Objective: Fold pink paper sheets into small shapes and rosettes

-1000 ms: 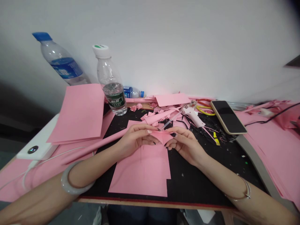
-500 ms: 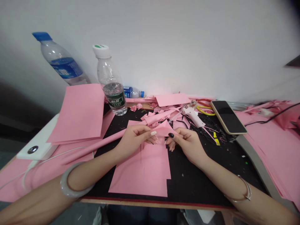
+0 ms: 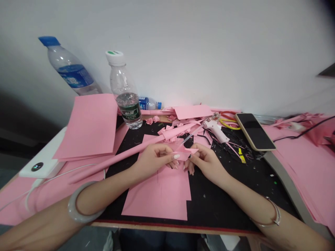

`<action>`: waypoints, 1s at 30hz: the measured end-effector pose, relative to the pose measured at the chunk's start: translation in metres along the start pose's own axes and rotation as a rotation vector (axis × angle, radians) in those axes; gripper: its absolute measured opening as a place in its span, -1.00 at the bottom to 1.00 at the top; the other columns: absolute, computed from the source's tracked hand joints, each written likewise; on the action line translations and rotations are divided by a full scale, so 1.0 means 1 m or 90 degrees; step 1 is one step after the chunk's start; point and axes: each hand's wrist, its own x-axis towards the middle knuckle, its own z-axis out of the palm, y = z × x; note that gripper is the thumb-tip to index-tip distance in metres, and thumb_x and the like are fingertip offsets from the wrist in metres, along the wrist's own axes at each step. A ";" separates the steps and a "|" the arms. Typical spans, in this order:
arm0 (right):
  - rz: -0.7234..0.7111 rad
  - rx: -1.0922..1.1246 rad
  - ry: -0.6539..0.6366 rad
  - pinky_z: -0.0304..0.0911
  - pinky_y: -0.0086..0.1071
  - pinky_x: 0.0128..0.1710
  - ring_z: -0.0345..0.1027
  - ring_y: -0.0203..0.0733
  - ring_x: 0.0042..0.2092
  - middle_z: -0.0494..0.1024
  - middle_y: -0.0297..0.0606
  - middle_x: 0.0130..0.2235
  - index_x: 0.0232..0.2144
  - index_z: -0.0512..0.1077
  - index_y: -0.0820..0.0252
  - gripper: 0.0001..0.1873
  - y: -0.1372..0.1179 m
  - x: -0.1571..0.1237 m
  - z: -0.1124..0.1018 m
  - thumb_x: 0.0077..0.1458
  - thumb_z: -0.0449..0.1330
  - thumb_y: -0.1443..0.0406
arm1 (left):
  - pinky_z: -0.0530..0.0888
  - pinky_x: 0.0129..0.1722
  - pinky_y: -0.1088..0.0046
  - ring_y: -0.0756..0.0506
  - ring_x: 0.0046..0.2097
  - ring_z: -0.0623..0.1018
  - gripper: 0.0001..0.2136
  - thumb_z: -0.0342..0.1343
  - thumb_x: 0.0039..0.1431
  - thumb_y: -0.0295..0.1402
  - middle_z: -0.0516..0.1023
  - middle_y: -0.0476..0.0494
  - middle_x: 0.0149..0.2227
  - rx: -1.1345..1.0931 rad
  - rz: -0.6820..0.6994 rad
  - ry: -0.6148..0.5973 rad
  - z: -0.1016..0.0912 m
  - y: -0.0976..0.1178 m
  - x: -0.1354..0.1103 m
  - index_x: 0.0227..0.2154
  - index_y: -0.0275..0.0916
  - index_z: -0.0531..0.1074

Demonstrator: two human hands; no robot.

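Between my two hands is a small folded piece of pink paper (image 3: pixel 183 155), held above the mat. My left hand (image 3: pixel 155 158) pinches its left end between thumb and fingers. On the other end, the thumb and fingers of my right hand (image 3: pixel 206 161) are closed, partly hiding the paper. Below lie overlapping pink paper sheets (image 3: pixel 159 200). A long rolled pink paper tube (image 3: pixel 117 158) runs behind my left hand. Just beyond my hands is a heap of pink paper scraps (image 3: pixel 171 134), with a pale glue gun (image 3: pixel 216 129) lying to its right.
A water bottle (image 3: pixel 128 109) with a white cap stands at the back left, near a blue-capped bottle (image 3: pixel 74 75). A phone (image 3: pixel 255 131) lies back right beside yellow-handled pliers (image 3: pixel 229 123). A white power bank (image 3: pixel 43 167) sits left; pink sheets (image 3: pixel 309 167) lie right.
The pink paper's raised point has come down, and the piece now looks flatter and narrower. Both hands have moved slightly lower, still gripping it.
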 end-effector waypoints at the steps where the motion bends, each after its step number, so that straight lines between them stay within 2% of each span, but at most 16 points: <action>1: -0.006 0.014 -0.006 0.25 -0.51 -0.66 0.32 -0.35 -0.65 0.51 -0.34 -0.57 -0.41 0.22 0.20 -0.76 0.001 0.000 0.001 0.10 0.15 0.17 | 0.48 -0.40 0.53 0.02 -0.47 0.54 -0.83 0.13 0.09 -0.36 0.54 -0.07 -0.54 -0.025 -0.013 -0.004 0.001 0.001 0.000 -0.54 -0.34 0.42; 6: -0.024 0.109 0.023 0.11 -0.59 -0.73 0.19 -0.43 -0.67 0.42 -0.40 -0.61 -0.44 0.22 0.20 -0.77 0.005 -0.001 0.006 0.16 0.10 0.18 | 0.47 -0.47 0.54 0.03 -0.53 0.52 -0.77 0.16 0.06 -0.30 0.51 -0.05 -0.58 -0.111 -0.037 -0.012 0.005 0.001 0.001 -0.58 -0.34 0.38; 12: -0.009 0.230 -0.038 0.18 -0.55 -0.66 0.32 -0.36 -0.53 0.47 -0.32 -0.41 -0.28 0.22 0.15 -0.83 0.002 -0.003 0.009 0.16 0.11 0.20 | 0.43 -0.50 0.59 0.08 -0.56 0.47 -0.77 0.11 0.12 -0.31 0.47 0.01 -0.59 -0.125 0.020 0.043 0.004 0.001 0.000 -0.56 -0.33 0.35; 16: -0.010 0.230 -0.026 0.17 -0.55 -0.65 0.31 -0.36 -0.54 0.44 -0.34 -0.44 -0.30 0.21 0.15 -0.87 0.002 -0.002 0.008 0.21 0.04 0.22 | 0.41 -0.52 0.59 0.08 -0.58 0.45 -0.75 0.09 0.14 -0.31 0.45 0.02 -0.62 -0.088 0.039 0.058 0.006 0.005 -0.002 -0.59 -0.32 0.31; 21: -0.020 0.142 -0.021 0.13 -0.53 -0.66 0.22 -0.39 -0.62 0.36 -0.40 -0.57 -0.45 0.21 0.19 -0.73 0.005 -0.004 0.010 0.25 -0.04 0.18 | 0.41 -0.52 0.58 0.08 -0.59 0.44 -0.72 0.12 0.11 -0.26 0.42 0.02 -0.64 -0.078 0.046 0.053 0.011 0.008 -0.006 -0.60 -0.31 0.29; 23: -0.045 0.088 0.011 0.09 -0.52 -0.65 0.16 -0.40 -0.64 0.32 -0.42 -0.61 -0.50 0.19 0.19 -0.69 0.003 -0.007 0.012 0.25 -0.05 0.18 | 0.41 -0.55 0.57 0.07 -0.60 0.44 -0.73 0.12 0.10 -0.24 0.42 0.03 -0.63 -0.119 0.043 0.047 0.012 0.007 -0.005 -0.57 -0.30 0.28; 26: -0.102 -0.028 0.052 0.08 -0.48 -0.60 0.15 -0.39 -0.61 0.30 -0.41 -0.60 -0.51 0.22 0.19 -0.68 0.000 -0.012 0.013 0.25 -0.05 0.18 | 0.39 -0.61 0.57 0.07 -0.64 0.44 -0.73 0.12 0.10 -0.20 0.43 0.05 -0.61 -0.194 0.035 0.016 0.012 0.003 -0.004 -0.51 -0.28 0.25; 30: -0.151 -0.185 0.024 0.11 -0.45 -0.57 0.18 -0.35 -0.59 0.33 -0.37 -0.58 -0.49 0.26 0.18 -0.69 -0.001 -0.017 0.011 0.24 -0.05 0.18 | 0.40 -0.60 0.53 0.05 -0.63 0.46 -0.72 0.05 0.13 -0.13 0.45 0.02 -0.55 -0.193 0.062 -0.032 0.012 -0.001 -0.006 -0.44 -0.28 0.24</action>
